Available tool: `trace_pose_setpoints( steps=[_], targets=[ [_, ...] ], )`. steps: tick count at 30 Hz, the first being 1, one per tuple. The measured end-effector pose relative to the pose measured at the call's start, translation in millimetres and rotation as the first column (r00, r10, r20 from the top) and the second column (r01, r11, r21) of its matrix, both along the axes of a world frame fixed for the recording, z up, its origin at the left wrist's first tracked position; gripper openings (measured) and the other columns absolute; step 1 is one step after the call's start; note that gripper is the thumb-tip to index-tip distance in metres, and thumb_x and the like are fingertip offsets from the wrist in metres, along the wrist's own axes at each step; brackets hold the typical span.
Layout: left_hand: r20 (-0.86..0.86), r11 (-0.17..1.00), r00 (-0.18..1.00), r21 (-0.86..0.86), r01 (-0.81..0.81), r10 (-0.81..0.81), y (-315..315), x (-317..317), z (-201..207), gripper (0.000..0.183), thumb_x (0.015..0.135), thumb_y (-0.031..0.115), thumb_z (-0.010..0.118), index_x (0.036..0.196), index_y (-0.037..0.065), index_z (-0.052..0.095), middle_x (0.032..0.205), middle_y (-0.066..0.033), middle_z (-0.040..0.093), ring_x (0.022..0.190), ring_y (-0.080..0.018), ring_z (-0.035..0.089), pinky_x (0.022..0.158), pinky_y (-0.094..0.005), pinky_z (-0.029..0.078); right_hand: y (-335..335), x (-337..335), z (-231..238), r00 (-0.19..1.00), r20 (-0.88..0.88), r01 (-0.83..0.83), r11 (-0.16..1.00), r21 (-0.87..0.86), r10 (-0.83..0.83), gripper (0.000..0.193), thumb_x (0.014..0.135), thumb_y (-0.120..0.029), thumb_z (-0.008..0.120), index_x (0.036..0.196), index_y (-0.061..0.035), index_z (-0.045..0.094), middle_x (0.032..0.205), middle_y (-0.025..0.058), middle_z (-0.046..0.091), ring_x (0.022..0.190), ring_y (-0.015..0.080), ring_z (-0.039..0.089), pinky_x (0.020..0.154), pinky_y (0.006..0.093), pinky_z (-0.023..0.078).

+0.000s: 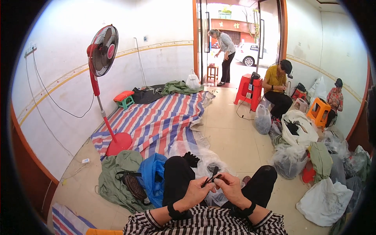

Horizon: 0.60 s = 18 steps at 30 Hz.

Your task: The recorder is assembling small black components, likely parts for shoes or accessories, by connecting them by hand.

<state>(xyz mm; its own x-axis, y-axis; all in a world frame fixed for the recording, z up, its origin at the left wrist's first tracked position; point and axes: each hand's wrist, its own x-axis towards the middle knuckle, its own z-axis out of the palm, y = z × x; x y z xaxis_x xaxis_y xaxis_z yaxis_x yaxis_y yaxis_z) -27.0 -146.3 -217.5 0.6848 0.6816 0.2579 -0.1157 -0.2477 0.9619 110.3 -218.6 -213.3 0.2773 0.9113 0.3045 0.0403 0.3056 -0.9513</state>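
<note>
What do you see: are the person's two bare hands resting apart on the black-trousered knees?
No: the left hand and the right hand are close together between the knees and hold thin black strip-like pieces.

Dressed in Black and White

A black-and-white striped fabric top (203,224), its sleeves (145,223) finished with dark edging; a broad black left wristband (173,212); a similar black right wristband (248,210); plain black fabric trousers (260,186).
</note>
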Motion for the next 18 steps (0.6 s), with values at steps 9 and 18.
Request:
trace_pose_setpoints(
  steps=[9, 18],
  targets=[
    [-0.04, 0.992, 0.999, -0.125, 0.026, -0.031, -11.2, -5.1, 0.1, 0.01, 0.085, 0.009, 0.054, 0.084, 0.0, 0.06, 0.067, -0.0017, 0.06, 0.062, -0.0058, 0.053, 0.057, -0.0209, 0.041, -10.9, -2.1, -7.0, 0.996, -0.079, 0.043, 0.999, -0.012, -0.044, 0.011, 0.085, -0.004, 0.053, 0.091, 0.0022, 0.06, 0.073, 0.0034, 0.059, 0.064, 0.0094, 0.054, 0.06, 0.0221, 0.044],
    [0.001, 0.957, 0.998, -0.286, 0.057, -0.06, 1.4, 1.0, 24.1, 0.011, 0.085, 0.011, 0.054, 0.084, 0.001, 0.058, 0.069, -0.0051, 0.062, 0.042, -0.0038, 0.043, 0.037, -0.0168, 0.03, 4.1, 0.3, 11.4, 0.984, -0.128, 0.114, 0.989, -0.092, -0.125, 0.016, 0.085, -0.011, 0.05, 0.08, 0.002, 0.058, 0.068, 0.0033, 0.056, 0.063, 0.0104, 0.053, 0.06, 0.0233, 0.043]
  ],
)
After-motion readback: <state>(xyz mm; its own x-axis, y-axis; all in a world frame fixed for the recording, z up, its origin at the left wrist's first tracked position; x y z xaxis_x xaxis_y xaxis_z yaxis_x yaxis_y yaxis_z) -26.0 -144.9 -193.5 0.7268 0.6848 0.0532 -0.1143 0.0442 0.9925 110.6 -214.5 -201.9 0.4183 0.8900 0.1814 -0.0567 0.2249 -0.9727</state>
